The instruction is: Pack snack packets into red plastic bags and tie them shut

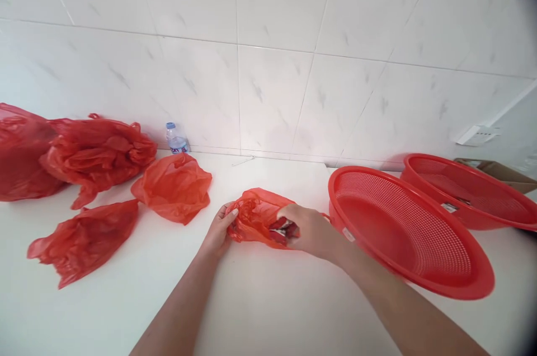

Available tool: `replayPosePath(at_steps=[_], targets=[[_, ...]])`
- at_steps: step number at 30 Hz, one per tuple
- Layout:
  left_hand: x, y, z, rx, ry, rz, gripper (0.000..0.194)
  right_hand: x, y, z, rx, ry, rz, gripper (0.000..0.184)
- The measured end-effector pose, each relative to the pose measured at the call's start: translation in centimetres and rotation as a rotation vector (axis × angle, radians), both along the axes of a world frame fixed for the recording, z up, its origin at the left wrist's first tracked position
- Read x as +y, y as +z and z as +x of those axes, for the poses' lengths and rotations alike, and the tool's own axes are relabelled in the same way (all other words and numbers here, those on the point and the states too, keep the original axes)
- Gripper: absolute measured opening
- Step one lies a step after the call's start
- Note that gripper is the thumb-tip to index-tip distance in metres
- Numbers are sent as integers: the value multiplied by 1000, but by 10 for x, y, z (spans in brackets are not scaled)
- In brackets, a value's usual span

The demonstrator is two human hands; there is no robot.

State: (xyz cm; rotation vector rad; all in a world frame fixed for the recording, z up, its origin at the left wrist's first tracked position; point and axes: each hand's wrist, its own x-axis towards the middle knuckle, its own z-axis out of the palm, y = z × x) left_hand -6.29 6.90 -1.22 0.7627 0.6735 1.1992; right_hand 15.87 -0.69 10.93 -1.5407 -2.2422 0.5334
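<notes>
A thin red plastic bag (pixel 262 199) lies on the white table in front of me, its mouth towards the right. My left hand (pixel 222 227) is closed on the bag's left end, thumb on top. At the bag's right side, my right hand (pixel 308 230) curls around small dark red and white pieces (pixel 284 229), whose kind I cannot make out. Those pieces sit at the bag's opening, and the right fingertips are partly hidden behind them.
A red perforated basket (pixel 377 233) stands close on the right, with another red basket (pixel 470 193) and a cardboard box (pixel 503 174) behind. Several red plastic bags (pixel 104 154) lie on the left. A water bottle (pixel 177 139) stands by the tiled wall.
</notes>
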Motion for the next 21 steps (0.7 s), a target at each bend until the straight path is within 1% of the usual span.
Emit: replayPosePath(at_steps=[2, 3, 4, 6, 7, 8, 10, 12, 15, 16, 17, 19, 21], targets=[[0, 0, -1, -8, -7, -7, 32, 22, -16, -15, 5, -7, 9, 14], [1, 0, -2, -8, -11, -11, 34, 31, -22, -18, 17, -22, 1, 17], [1, 0, -2, -6, -13, -13, 35, 38, -28, -19, 29, -49, -5, 25], [1, 1, -3, 5, -17, -15, 36, 46, -35, -14, 67, -87, -2, 48], [2, 1, -3, 11, -18, -15, 36, 46, -38, -10, 88, -103, 16, 54], [2, 2, -2, 15, -19, -16, 35, 44, -41, -4, 106, -120, 37, 54], [2, 4, -2, 15, -23, -20, 34, 36, -48, 9, 125, -159, 91, 41], [2, 5, -2, 5, -25, -20, 34, 23, -58, 22, 102, -218, 189, 29], [2, 4, -3, -6, -37, -15, 34, -2, -81, 40, 24, -306, 453, 23], [2, 3, -3, -4, -40, -18, 34, -12, -90, 44, 2, -320, 537, 23], [2, 2, -3, -2, -42, -20, 34, -22, -98, 47, -22, -323, 587, 25], [3, 0, -3, -6, -38, -18, 35, -42, -115, 48, -60, -328, 597, 29], [2, 0, -2, -13, -24, -6, 36, -60, -128, 46, -40, -370, 522, 32]])
